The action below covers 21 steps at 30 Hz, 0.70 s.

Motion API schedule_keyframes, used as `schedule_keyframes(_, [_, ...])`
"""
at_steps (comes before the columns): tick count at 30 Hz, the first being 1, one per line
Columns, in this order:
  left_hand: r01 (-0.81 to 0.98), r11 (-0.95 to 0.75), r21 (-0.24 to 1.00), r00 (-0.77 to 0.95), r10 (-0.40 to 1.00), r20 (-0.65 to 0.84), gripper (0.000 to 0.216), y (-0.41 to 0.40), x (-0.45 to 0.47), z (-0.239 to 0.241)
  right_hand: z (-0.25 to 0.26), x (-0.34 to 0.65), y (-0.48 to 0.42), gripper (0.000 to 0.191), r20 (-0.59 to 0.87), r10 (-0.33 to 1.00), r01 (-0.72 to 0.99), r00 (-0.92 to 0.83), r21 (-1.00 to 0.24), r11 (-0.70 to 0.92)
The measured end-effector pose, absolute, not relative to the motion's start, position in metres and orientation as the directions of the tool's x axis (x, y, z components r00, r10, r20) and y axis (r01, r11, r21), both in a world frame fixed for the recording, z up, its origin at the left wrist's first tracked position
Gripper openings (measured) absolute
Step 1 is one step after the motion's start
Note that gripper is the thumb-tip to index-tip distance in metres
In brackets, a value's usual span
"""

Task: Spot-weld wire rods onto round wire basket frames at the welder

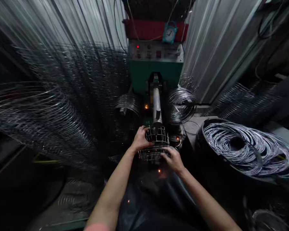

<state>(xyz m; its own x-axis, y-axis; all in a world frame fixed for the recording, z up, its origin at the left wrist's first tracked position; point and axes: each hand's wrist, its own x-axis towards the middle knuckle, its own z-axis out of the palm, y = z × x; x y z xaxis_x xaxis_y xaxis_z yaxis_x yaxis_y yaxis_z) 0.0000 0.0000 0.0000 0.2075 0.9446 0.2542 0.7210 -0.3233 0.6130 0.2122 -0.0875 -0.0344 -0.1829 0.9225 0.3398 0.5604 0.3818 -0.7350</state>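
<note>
Low in the middle of the view, a small cylindrical cage of silvery wire [156, 141], seated at the tip of the grey metal arm [156, 106] of a green welding machine [156, 72]. Seemingly well along: upright ribs and several hoops already knit into a closed grid. Near, flared lower edge apparently the part in work. Joints too small to check, so the remainder hard to judge. A few orange sparks [146, 106] glowing beside the arm and below the cage.

Left hand [140, 139] clasped on the cage's left flank, fingers curled over the top rim. Right hand [173, 159] at the near lower edge, fingertips pinching the bottom hoop. Cage therefore between the two hands, touching both, just ahead of the knuckles.

Further out, loose coils of bright wire [181, 102] either side of the arm. At the right, a round black tub [202, 141] heaped with thin wire rings. At the left, blurred stacks of large wire hoops [62, 106]. Above the panel, a small blue clock [170, 33]. Corrugated metal wall [219, 48] behind.
</note>
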Motion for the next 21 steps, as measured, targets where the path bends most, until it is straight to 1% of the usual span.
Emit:
schedule_keyframes(3, [0.698, -0.362, 0.618, 0.23, 0.931, 0.285, 0.081, 0.007, 0.0, 0.005, -0.081, 0.236, -0.121, 0.021, 0.194, 0.962, 0.596, -0.189, -0.756, 0.27])
schedule_keyframes(5, [0.688, -0.358, 0.632, 0.226, 0.932, 0.282, 0.079, 0.011, 0.0, 0.007, -0.105, 0.249, -0.139, 0.021, 0.109, 0.975, 0.615, -0.191, -0.761, 0.206])
schedule_keyframes(7, [0.682, -0.334, 0.651, 0.209, 0.942, 0.264, 0.077, 0.015, -0.001, 0.007, -0.12, 0.26, -0.152, 0.022, 0.072, 0.98, 0.62, -0.184, -0.765, 0.173])
schedule_keyframes(10, [0.681, -0.301, 0.668, 0.176, 0.952, 0.249, 0.075, 0.02, -0.001, 0.006, -0.127, 0.265, -0.158, 0.025, 0.078, 0.986, 0.593, -0.146, -0.791, 0.15])
schedule_keyframes(14, [0.692, -0.279, 0.666, 0.152, 0.958, 0.244, 0.075, 0.025, 0.003, 0.004, -0.124, 0.263, -0.154, 0.03, 0.05, 0.995, 0.546, -0.089, -0.833, 0.091])
schedule_keyframes(18, [0.671, -0.318, 0.67, 0.176, 0.946, 0.273, 0.069, 0.029, 0.004, 0.005, -0.123, 0.262, -0.155, 0.031, 0.022, 0.998, 0.517, -0.064, -0.854, 0.052])
schedule_keyframes(21, [0.642, -0.341, 0.686, 0.203, 0.939, 0.276, 0.067, 0.032, 0.004, 0.005, -0.119, 0.263, -0.157, 0.032, -0.028, 0.998, 0.492, -0.05, -0.87, 0.001])
